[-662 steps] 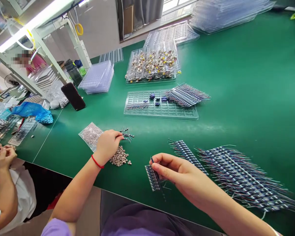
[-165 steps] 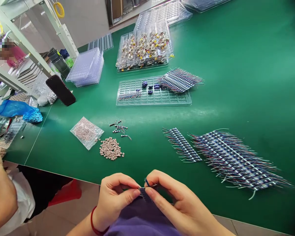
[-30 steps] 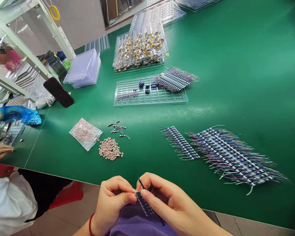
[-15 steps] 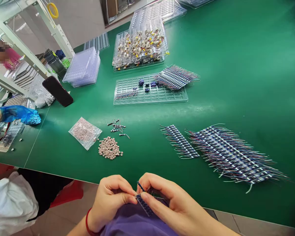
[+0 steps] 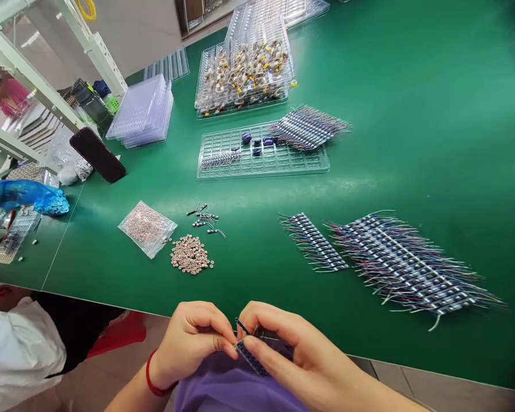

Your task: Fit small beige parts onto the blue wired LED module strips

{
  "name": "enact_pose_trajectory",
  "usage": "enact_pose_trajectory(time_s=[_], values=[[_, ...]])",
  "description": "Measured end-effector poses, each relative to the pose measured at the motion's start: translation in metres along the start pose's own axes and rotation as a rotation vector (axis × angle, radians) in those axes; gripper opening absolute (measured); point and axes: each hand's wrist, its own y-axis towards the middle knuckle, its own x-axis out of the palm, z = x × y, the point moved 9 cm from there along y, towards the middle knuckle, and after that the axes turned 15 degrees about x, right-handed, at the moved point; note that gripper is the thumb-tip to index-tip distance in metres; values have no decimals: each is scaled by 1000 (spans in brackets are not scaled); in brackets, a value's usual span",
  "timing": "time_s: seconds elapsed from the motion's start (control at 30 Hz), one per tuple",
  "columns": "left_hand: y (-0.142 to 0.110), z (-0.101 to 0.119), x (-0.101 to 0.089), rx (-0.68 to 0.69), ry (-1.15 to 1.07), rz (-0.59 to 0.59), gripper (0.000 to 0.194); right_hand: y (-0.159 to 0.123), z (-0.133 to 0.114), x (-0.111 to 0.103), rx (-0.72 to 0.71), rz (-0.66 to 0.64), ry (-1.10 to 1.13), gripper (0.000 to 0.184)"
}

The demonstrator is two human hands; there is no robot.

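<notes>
Both my hands meet over my lap at the near edge of the green table [image 5: 433,114]. My right hand [image 5: 292,355] pinches a short dark strip of small wired parts [image 5: 251,357] that hangs down over my purple clothing. My left hand [image 5: 193,343], with a red band at the wrist, has thumb and fingers pinched together at the strip's upper end. What sits between those fingertips is too small to make out. A heap of small pinkish rings [image 5: 189,254] and a few loose wired parts [image 5: 206,219] lie on the table ahead of my left hand.
A clear bag of rings [image 5: 146,227] lies left of the heap. Bundles of wired strips [image 5: 407,263] cover the right side, a smaller strip [image 5: 313,241] beside them. Clear trays [image 5: 261,157] stand farther back, a black phone [image 5: 96,154] at left. A co-worker's white sleeve [image 5: 17,349] shows at lower left.
My hands stay together on the strip with only small finger shifts. The view has tilted slightly. The co-worker's arm at the left has drawn back.
</notes>
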Motion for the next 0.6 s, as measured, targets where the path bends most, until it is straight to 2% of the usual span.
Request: enact_pose_trajectory(time_s=[0.27,0.43,0.6], values=[[2,5,2,7,56,-38,17,2,-1,0,6,-20,-8,21],[3,7,5,2,60,-45,12,2,1,1,22,-34,13,21],[3,6,3,-36,48,-6,10,4,1,0,44,-30,52,22]])
